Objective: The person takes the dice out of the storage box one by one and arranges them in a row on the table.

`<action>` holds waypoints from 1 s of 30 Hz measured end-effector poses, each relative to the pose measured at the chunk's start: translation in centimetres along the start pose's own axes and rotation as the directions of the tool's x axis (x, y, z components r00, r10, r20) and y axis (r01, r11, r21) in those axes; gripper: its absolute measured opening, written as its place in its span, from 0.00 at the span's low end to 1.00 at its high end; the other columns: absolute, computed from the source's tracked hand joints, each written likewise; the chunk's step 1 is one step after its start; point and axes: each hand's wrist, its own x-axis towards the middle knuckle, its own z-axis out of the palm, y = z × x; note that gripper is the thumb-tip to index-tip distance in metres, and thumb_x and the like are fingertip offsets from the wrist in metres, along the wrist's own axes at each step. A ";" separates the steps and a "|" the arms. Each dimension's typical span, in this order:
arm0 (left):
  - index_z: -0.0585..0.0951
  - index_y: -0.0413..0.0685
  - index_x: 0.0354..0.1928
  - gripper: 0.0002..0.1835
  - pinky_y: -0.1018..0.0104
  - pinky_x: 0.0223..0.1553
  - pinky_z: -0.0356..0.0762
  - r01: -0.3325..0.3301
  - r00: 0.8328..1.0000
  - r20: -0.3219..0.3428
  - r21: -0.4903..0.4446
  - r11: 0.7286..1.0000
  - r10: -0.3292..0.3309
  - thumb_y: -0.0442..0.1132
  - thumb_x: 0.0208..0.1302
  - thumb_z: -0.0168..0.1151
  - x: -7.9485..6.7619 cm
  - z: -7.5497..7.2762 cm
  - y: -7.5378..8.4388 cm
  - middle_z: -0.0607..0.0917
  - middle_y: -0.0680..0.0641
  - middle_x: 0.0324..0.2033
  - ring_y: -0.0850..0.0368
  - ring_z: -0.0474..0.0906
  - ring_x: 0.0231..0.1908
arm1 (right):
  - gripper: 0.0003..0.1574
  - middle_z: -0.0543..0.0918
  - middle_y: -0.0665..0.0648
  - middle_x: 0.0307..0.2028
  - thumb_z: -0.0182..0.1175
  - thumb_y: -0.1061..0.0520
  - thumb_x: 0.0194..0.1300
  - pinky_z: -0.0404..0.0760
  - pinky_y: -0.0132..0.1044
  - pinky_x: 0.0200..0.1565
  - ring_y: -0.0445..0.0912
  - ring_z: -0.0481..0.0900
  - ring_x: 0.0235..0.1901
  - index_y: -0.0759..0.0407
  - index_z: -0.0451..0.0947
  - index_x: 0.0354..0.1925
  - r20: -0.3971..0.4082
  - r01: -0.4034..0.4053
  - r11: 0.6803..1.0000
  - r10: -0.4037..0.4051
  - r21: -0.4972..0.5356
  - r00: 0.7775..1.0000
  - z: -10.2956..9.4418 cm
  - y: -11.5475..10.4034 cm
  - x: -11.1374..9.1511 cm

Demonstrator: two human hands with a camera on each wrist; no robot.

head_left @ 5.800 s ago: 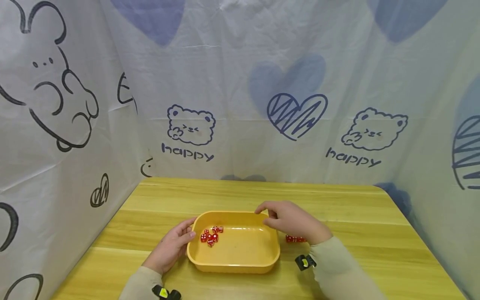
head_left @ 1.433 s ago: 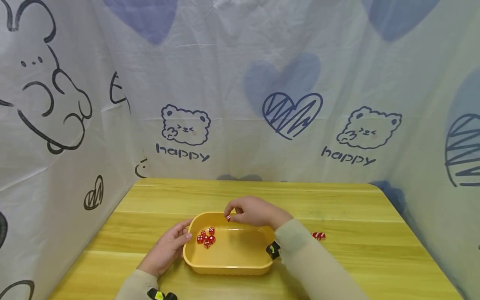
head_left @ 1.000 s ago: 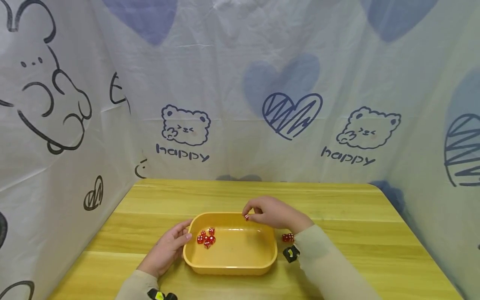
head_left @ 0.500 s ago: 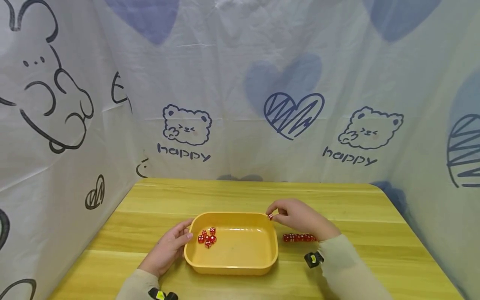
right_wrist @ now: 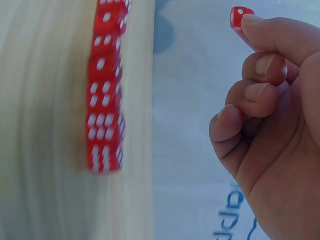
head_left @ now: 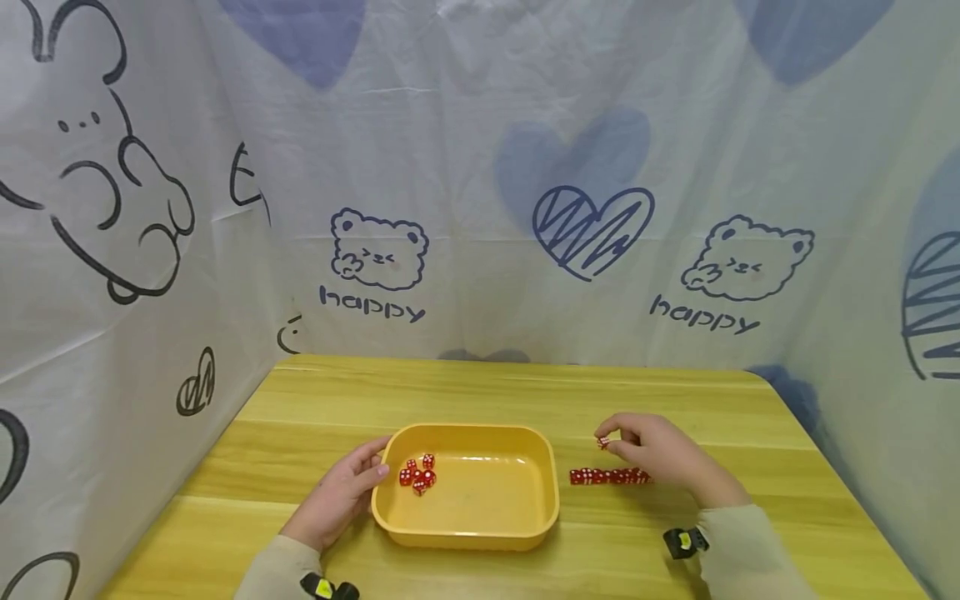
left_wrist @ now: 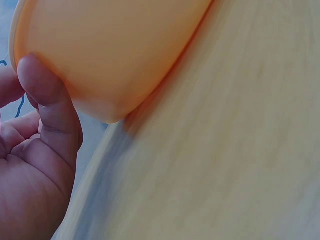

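My right hand [head_left: 660, 450] pinches a red die [head_left: 603, 442] between thumb and forefinger, raised above the table; the right wrist view shows this die [right_wrist: 240, 18] at the fingertips, the other fingers curled. Just below and in front of that hand, several red dice stand in a straight row [head_left: 609, 476], touching each other; the right wrist view shows the row [right_wrist: 103, 95] slightly blurred. My left hand [head_left: 341, 496] grips the left rim of a yellow plastic tray [head_left: 480, 537], thumb on the near side. Inside the tray's left part lies a loose cluster of several red dice [head_left: 418, 477].
A wooden table [head_left: 360, 392] bears everything. White cloth [head_left: 465, 317] with printed hearts and bears hangs behind and at both sides. The row of dice lies a little to the right of the tray.
My right hand has carried the die from over the tray rightward, past its rim, to above the row. Earlier that hand reached over the tray without a visible die. My left hand keeps its grip.
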 end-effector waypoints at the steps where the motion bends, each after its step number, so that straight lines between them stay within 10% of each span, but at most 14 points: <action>1: 0.58 0.39 0.77 0.31 0.57 0.46 0.84 -0.001 1.000 0.002 0.000 1.000 0.001 0.39 0.78 0.53 0.0 0.0 0.0 0.70 0.36 0.49 0.47 0.77 0.47 | 0.11 0.73 0.49 0.22 0.62 0.54 0.72 0.74 0.36 0.22 0.42 0.68 0.20 0.47 0.83 0.51 -0.012 -0.009 1.000 0.009 0.003 1.000 -0.1 0.3 -0.3; 30: 0.57 0.39 0.78 0.31 0.56 0.52 0.82 0.004 1.000 0.008 -0.013 1.000 -0.004 0.37 0.79 0.51 -0.1 -0.1 0.0 0.68 0.37 0.50 0.47 0.75 0.51 | 0.16 0.72 0.51 0.25 0.62 0.54 0.72 0.68 0.36 0.27 0.44 0.68 0.24 0.56 0.82 0.55 -0.065 -0.169 0.984 0.172 0.052 0.983 -0.4 6.5 -4.4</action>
